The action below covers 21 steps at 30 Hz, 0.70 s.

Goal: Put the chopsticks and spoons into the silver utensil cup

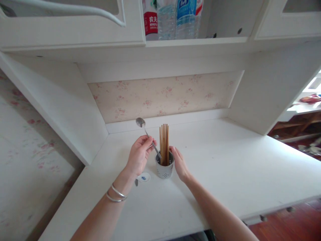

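Observation:
My left hand (140, 154) pinches a metal spoon (140, 123) by its handle, bowl upward and tilted left. The handle's lower end reaches into a white perforated utensil holder (164, 172). Several brown wooden chopsticks (164, 142) stand upright in that holder. Against its right side, my right hand (181, 164) is curved round the holder, with some fingers hidden behind it. Near my left wrist, a small white piece with a blue pattern (144, 177) lies on the white countertop (213, 174), partly covered by the wrist. Beside it shows a small dark grey tip I cannot identify.
An overhead cabinet (75, 33) hangs above the counter, with several plastic bottles (167, 20) on its open shelf. White side panels (55, 97) flank the counter. Behind it is floral wallpaper (160, 95). Reddish flooring (293, 221) shows at lower right.

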Tool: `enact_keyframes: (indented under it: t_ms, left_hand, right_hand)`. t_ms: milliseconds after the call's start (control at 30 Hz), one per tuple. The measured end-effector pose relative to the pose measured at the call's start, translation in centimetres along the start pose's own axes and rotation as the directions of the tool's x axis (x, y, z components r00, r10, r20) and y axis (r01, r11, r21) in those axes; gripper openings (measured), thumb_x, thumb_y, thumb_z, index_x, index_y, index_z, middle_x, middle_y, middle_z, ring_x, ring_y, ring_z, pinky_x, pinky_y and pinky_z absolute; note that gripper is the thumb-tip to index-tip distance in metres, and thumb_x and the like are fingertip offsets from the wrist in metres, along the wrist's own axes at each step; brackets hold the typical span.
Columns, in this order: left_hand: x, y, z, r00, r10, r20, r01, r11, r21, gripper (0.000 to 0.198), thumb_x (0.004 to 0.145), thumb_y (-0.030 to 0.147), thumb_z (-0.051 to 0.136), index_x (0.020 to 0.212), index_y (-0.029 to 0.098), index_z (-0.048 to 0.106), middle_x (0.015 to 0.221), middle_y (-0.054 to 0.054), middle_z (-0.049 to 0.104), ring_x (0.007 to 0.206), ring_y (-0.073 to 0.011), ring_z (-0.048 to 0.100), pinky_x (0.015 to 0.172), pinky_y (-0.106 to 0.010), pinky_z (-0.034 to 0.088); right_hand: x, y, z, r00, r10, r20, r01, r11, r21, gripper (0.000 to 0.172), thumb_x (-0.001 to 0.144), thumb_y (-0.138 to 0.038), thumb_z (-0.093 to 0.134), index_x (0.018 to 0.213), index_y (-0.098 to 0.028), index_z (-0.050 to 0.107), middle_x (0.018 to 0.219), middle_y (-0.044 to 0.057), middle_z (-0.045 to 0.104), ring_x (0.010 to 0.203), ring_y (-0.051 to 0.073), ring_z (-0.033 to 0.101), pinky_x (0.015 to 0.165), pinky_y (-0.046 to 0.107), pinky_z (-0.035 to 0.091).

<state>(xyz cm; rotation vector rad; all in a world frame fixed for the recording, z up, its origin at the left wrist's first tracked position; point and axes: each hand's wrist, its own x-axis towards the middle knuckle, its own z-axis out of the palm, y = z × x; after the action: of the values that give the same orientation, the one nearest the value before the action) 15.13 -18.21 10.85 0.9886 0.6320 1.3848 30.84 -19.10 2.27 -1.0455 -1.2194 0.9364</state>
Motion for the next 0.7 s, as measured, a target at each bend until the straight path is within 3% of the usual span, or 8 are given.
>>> enact_keyframes:
  t_ms: [300, 700]
  left_hand:
    - [0.4, -6.0, -2.3, 0.984, -0.027, -0.178, 0.089, 0.934, 0.347, 0.035, 0.063, 0.044, 0.074, 0.083, 0.015, 0.069, 0.079, -0.003, 0.067, 0.075, -0.0132, 0.058, 0.072, -0.026, 0.042]
    - [-0.5, -7.6, -2.7, 0.981, -0.040, -0.190, 0.111, 0.917, 0.383, 0.034, 0.069, 0.046, 0.069, 0.085, 0.016, 0.070, 0.076, -0.002, 0.066, 0.071, -0.0124, 0.056, 0.063, -0.023, 0.038]
  right_hand:
    - [0.0, 0.2, -0.1, 1.000, -0.005, -0.007, 0.006, 1.000, 0.019, 0.042, 0.091, -0.052, 0.037, 0.099, -0.021, 0.064, 0.100, 0.004, 0.065, 0.096, 0.020, 0.055, 0.091, 0.032, 0.039]
    - [0.0, 0.4, 0.1, 1.000, -0.008, -0.004, 0.008, 1.000, 0.006, 0.042, 0.090, -0.053, 0.038, 0.097, -0.021, 0.063, 0.092, 0.003, 0.065, 0.090, 0.019, 0.055, 0.086, 0.030, 0.040]
